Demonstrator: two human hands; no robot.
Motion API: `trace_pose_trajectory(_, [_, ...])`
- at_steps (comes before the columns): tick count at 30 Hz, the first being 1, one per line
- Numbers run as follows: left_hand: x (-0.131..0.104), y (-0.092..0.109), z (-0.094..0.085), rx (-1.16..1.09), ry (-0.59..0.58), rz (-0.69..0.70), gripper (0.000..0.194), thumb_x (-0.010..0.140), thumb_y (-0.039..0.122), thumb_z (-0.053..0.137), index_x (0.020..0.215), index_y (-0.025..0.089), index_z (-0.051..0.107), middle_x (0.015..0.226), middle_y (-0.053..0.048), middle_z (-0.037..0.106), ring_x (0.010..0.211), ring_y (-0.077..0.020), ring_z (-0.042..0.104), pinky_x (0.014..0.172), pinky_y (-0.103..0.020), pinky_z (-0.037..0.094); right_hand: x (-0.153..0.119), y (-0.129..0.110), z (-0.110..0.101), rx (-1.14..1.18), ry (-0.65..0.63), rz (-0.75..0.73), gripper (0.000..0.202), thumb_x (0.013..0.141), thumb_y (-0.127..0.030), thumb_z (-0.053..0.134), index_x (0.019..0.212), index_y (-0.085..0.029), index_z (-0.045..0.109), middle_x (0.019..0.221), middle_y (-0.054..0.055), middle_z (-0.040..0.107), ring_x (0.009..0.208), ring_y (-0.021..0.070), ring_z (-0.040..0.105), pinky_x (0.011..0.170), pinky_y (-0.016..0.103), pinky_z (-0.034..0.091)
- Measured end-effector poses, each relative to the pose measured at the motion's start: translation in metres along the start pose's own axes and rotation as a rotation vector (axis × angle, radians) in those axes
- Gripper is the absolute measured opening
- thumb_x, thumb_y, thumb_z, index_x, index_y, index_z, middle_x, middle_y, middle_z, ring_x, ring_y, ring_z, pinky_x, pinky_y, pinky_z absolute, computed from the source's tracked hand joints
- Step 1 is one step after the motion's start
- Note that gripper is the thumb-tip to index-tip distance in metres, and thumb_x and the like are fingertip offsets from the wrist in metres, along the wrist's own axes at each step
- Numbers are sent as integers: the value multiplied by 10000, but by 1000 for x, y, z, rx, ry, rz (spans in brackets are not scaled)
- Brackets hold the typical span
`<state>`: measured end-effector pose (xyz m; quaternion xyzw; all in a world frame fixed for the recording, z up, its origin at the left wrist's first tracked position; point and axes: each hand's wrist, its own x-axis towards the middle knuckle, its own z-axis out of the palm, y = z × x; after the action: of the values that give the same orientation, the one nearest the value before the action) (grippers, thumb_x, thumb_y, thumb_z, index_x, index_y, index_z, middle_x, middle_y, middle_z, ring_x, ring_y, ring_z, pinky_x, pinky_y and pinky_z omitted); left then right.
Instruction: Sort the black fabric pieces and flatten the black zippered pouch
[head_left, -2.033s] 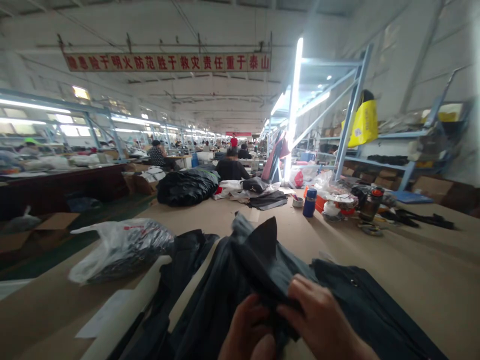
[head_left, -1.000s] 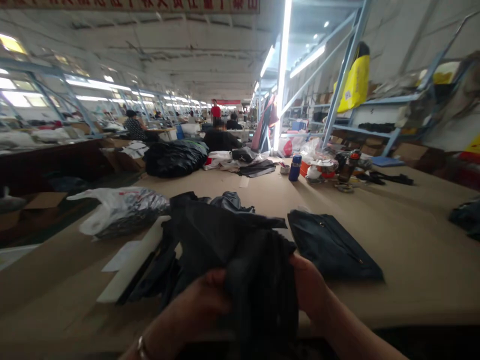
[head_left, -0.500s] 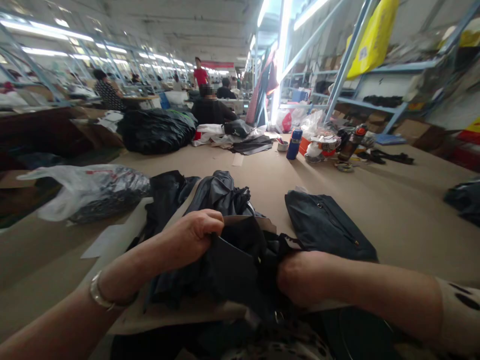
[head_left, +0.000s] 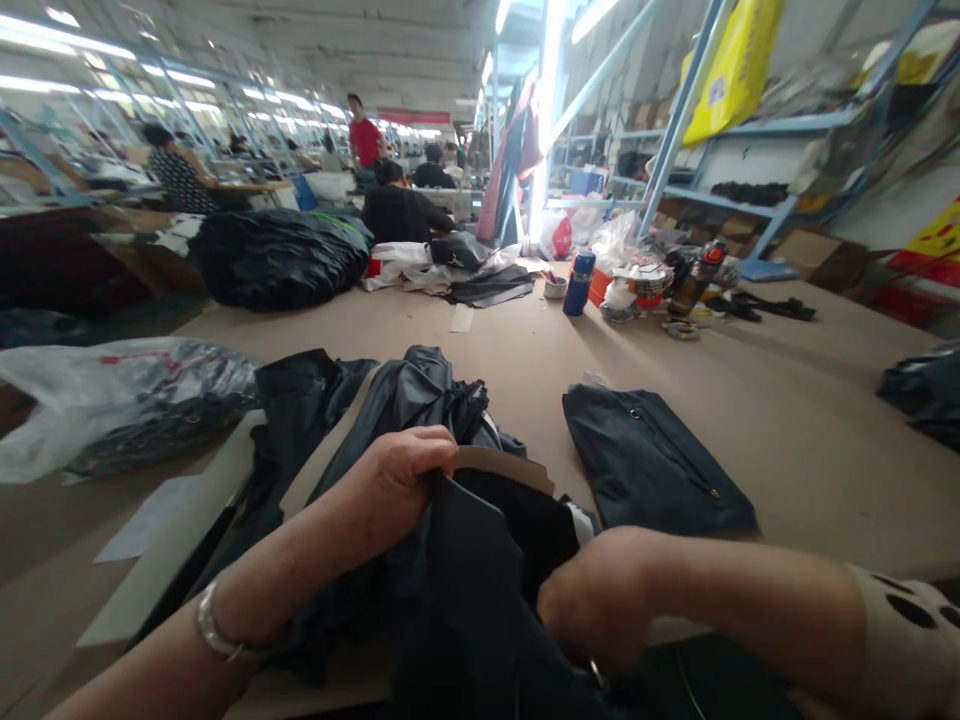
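The left hand [head_left: 412, 470] clamps its grip on limp dark-navy cloth [head_left: 476, 580], while the right hand's [head_left: 600, 590] fingertips are hidden, its grip impossible to tell

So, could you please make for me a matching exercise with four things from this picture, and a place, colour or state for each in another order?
Things:
1. dark cloth
2. bottle
3. zippered piece
4. big bag at upper right

Descriptions:
A. lying flat on the table
B. yellow
C. edge pinched by the left hand
D. blue, standing

Right pairs: 1-C, 2-D, 3-A, 4-B.
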<state>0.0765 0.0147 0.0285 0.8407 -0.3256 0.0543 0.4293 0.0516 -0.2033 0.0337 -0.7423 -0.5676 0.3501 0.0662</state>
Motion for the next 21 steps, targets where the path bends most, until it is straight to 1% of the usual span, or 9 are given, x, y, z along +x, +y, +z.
trace_pose_trajectory(2, [-2,0,-3,-26,12,-27,132,664,41,452,593,142,498,711,-2,530,632,-90,470,571,-207,354,-28,3,-19,77,35,-1,268,751,4,588,920,-165,712,888,20,716,822,146,661,751,195,508])
trace_pose_trajectory(6, [4,5,-4,-157,38,-62,77,721,141,535,648,140,559,811,-26,594,717,-113,547,654,-212,409,-73,8,-64,354,488,-64,354,937,-143,449,1269,-181,566,1114,38,661,993,133,624,883,221,475])
trace_pose_trajectory(8, [9,6,-2,-206,37,-43,68,714,159,540,653,144,568,808,-26,601,741,-123,559,681,-216,417,-68,9,-67,367,460,-98,336,940,-186,454,1263,-147,540,1067,55,660,931,136,631,819,216,493])
trace_pose_trajectory(11, [15,2,2,-200,50,-39,97,682,138,537,593,147,575,780,-21,594,716,-120,548,663,-218,409,-41,7,-58,17,332,135,242,903,-166,485,1129,-119,559,836,55,648,721,153,605,636,240,467])
trace_pose_trajectory(13, [18,-5,3,-254,37,-87,132,676,165,578,546,144,587,760,-29,600,692,-121,547,646,-219,410,-28,5,-56,-86,376,192,153,915,-217,499,1037,-150,563,777,26,615,669,141,563,587,237,417])
trace_pose_trajectory(16, [21,-19,3,-628,-73,-121,244,654,381,699,598,148,651,781,-61,642,729,-171,589,665,-253,460,-24,12,-66,62,599,80,166,954,-281,470,936,-166,589,934,26,618,841,127,569,764,236,437])
trace_pose_trajectory(18, [22,-29,5,-891,-45,-136,330,635,478,735,616,160,647,774,-57,651,736,-186,602,674,-279,491,-20,24,-71,147,681,40,200,950,-272,473,913,-149,627,1136,55,588,1053,151,535,944,268,393])
trace_pose_trajectory(19, [21,-33,6,-970,-15,-151,367,611,506,760,604,162,631,761,-53,649,730,-190,606,671,-291,503,-18,30,-71,220,660,32,220,943,-290,480,923,-141,640,1198,68,565,1102,167,518,967,281,388])
trace_pose_trajectory(21, [17,-39,9,-1010,31,-184,422,586,544,784,615,158,616,765,-58,648,739,-203,617,674,-324,523,-11,41,-65,489,529,67,305,918,-392,503,940,-122,642,1117,84,604,984,173,579,851,285,463])
